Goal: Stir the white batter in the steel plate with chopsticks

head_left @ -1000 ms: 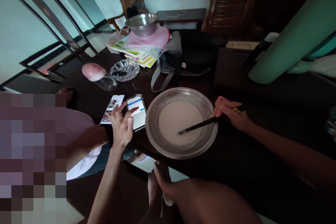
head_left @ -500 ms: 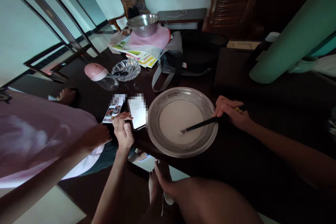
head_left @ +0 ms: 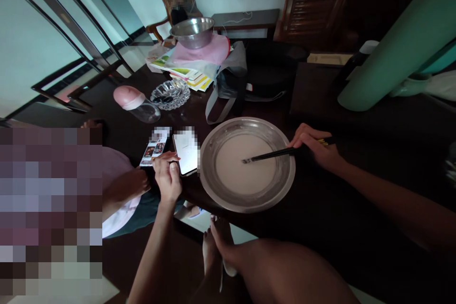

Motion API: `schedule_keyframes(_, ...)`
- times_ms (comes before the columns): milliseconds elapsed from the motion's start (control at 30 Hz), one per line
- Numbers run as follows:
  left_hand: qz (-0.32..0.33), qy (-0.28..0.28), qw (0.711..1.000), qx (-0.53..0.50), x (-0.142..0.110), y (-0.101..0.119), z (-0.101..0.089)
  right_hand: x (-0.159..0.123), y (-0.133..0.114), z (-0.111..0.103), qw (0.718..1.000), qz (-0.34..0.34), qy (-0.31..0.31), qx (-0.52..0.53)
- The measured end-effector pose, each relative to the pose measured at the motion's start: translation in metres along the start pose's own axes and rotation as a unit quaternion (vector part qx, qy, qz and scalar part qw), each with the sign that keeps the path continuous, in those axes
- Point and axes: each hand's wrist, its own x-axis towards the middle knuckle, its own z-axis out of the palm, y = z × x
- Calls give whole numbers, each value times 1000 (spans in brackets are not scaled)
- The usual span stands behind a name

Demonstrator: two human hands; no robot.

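My right hand [head_left: 315, 145] grips a pair of black chopsticks [head_left: 272, 154] over the rim of a wide metal basin [head_left: 285, 175]. Pale, milky batter [head_left: 245, 180] fills the bottom of the basin, and the coated chopstick tips reach into it near the middle. To the basin's left, my left hand [head_left: 166, 178] is loosely bent at the edge of a phone with a bright white screen [head_left: 187, 154]; its index finger lies over the screen and the hand holds nothing. A second phone [head_left: 155, 149] showing pictures lies beside it.
A pink-capped bottle [head_left: 137, 102] and a glass ashtray [head_left: 171, 95] stand behind the phones. Farther back are a metal bowl [head_left: 194, 35] on papers and a black bag [head_left: 267, 76]. Another person's arm [head_left: 124, 187] is at the left; a green cylinder [head_left: 384, 52] leans at the right.
The chopstick tips have shifted slightly up and left in the batter, with my right hand turning a little. My left hand stays by the phone.
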Motion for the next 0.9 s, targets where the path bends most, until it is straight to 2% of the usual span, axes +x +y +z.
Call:
schedule_keyframes(167,7,-10,1000,0,0,0,0,-1,2,0,998,-13,-59,-9)
schedule_keyframes(300,4,-26,1000,10,0,0,0,0,1,-1,1000,-5,5,-7)
schedule_keyframes(467,0,-32,999,22,-1,-1,0,0,1,0,999,-15,-49,-7)
schedule_keyframes(600,3,-34,999,25,-1,-2,0,0,1,-1,1000,4,-2,9)
schedule_keyframes(767,-9,-35,999,25,-1,-1,0,-1,1,-1,998,6,-55,15)
schedule_keyframes(900,3,-30,999,26,-2,2,-2,-1,2,-1,1000,7,-14,13)
